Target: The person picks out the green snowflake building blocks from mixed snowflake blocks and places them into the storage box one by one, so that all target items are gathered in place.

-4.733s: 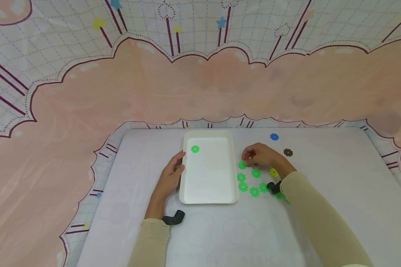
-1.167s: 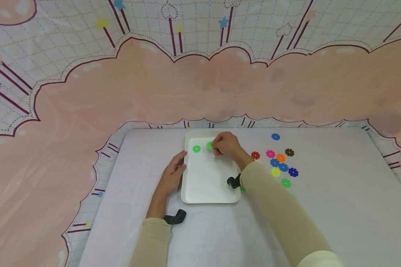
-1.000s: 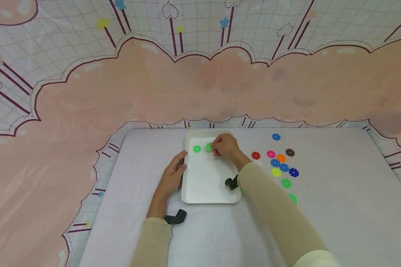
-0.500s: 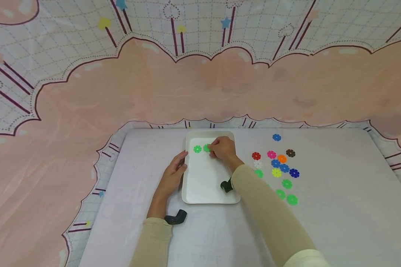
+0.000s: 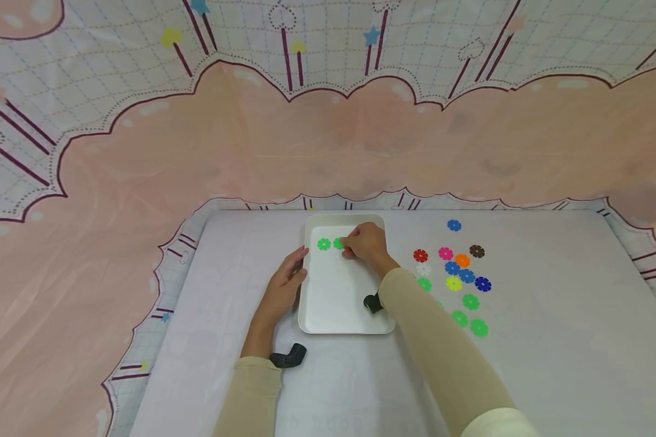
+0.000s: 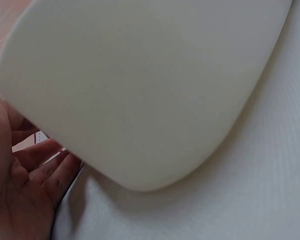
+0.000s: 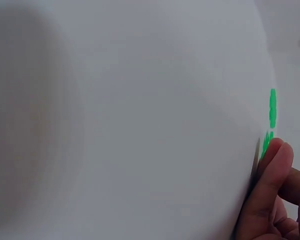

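Observation:
A white rectangular tray (image 5: 339, 300) lies on the table, its left rim held by my left hand (image 5: 280, 288). In the left wrist view, fingers (image 6: 47, 167) of that hand reach behind the tray's edge. Over the tray's upper part, my right hand (image 5: 367, 244) pinches a green snowflake disc (image 5: 338, 243) between thumb and fingertips, partly hiding it. Just left of it, another green snowflake disc (image 5: 324, 244) lies flat in the tray. The right wrist view shows both discs edge-on, the pinched one (image 7: 266, 145) low at or near the tray's surface.
Right of the tray lie loose snowflake discs: red (image 5: 420, 255), pink (image 5: 445, 254), brown (image 5: 477, 250), orange (image 5: 462, 260), yellow (image 5: 454, 283), white (image 5: 423, 269), several blue (image 5: 454, 225) and several green (image 5: 471, 301). The right sleeve (image 5: 437, 346) covers part of that area.
My right hand has carried a green disc from the table into the tray, then slid slightly left and down beside the first disc. Over the last half second it barely moves. The left hand stays put.

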A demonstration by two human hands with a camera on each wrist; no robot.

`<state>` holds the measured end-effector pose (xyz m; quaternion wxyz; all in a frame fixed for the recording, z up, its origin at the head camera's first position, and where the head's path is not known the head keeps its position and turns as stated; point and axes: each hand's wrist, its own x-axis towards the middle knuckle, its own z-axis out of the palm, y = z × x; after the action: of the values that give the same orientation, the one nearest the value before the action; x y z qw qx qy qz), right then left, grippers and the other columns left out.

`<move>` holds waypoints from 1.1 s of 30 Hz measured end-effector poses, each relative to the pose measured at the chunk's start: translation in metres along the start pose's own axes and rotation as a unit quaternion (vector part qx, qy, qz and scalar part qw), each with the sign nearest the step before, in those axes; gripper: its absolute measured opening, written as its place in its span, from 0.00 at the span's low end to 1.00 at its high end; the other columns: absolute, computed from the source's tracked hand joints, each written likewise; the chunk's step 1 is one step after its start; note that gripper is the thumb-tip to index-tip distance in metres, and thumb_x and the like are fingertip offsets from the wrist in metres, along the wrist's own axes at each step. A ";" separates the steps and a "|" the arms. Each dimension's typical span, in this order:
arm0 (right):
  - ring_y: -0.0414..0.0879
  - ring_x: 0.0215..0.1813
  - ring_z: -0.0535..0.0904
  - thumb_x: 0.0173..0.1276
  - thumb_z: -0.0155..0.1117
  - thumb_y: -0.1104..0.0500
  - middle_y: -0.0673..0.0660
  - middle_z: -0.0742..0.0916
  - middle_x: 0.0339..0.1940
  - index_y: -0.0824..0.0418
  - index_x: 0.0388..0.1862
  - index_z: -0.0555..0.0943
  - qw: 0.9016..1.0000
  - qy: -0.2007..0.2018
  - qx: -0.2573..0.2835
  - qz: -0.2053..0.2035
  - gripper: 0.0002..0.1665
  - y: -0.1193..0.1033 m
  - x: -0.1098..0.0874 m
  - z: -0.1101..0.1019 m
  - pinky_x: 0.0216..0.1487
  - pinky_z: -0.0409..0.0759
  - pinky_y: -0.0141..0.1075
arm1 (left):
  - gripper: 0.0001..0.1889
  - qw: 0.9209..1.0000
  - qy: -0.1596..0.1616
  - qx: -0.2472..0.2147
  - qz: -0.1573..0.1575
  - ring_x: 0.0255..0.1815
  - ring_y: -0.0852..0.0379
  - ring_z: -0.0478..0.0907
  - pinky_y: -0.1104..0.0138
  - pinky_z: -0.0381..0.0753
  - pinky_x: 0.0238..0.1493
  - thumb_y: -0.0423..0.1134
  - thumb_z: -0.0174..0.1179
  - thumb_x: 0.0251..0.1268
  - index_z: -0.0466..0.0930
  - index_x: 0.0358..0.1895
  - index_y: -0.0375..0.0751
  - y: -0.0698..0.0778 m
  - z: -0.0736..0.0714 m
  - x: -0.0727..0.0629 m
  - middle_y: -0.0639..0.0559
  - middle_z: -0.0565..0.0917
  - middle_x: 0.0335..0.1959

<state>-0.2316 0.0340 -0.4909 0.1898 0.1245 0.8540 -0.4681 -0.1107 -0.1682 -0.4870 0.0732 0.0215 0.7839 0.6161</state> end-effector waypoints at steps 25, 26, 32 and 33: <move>0.41 0.23 0.85 0.67 0.74 0.56 0.55 0.87 0.25 0.61 0.36 0.81 0.999 -0.012 -0.041 0.021 0.12 -0.009 -0.008 -0.004 0.26 0.80 0.27 | 0.26 1.000 0.007 0.005 0.007 0.82 0.48 0.57 0.49 0.58 0.81 0.34 0.48 0.81 0.64 0.78 0.45 -0.027 -0.001 0.010 0.51 0.60 0.82; 0.41 0.23 0.85 0.67 0.74 0.56 0.55 0.87 0.25 0.61 0.36 0.81 0.999 -0.011 -0.040 0.020 0.12 -0.009 -0.009 -0.004 0.26 0.79 0.26 | 0.25 1.000 0.008 0.005 0.009 0.82 0.48 0.58 0.50 0.59 0.81 0.34 0.49 0.80 0.65 0.77 0.46 -0.029 -0.001 0.011 0.52 0.61 0.81; 0.40 0.21 0.85 0.66 0.75 0.58 0.54 0.88 0.22 0.63 0.34 0.81 1.000 -0.006 -0.025 0.000 0.12 -0.004 -0.005 -0.004 0.26 0.79 0.26 | 0.26 1.000 0.002 -0.002 0.009 0.82 0.45 0.57 0.48 0.58 0.81 0.32 0.48 0.80 0.63 0.78 0.41 -0.015 -0.001 0.006 0.48 0.60 0.82; 0.40 0.21 0.85 0.66 0.75 0.58 0.54 0.88 0.21 0.63 0.34 0.81 1.000 -0.006 -0.023 -0.005 0.12 -0.004 -0.005 -0.004 0.26 0.79 0.26 | 0.26 1.000 0.000 -0.003 0.008 0.82 0.45 0.57 0.48 0.57 0.81 0.32 0.48 0.80 0.63 0.78 0.40 -0.011 -0.001 0.004 0.47 0.60 0.82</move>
<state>-0.2292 0.0350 -0.4834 0.1954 0.1129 0.8641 -0.4499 -0.1140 -0.1712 -0.4977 0.0682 0.0280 0.7817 0.6193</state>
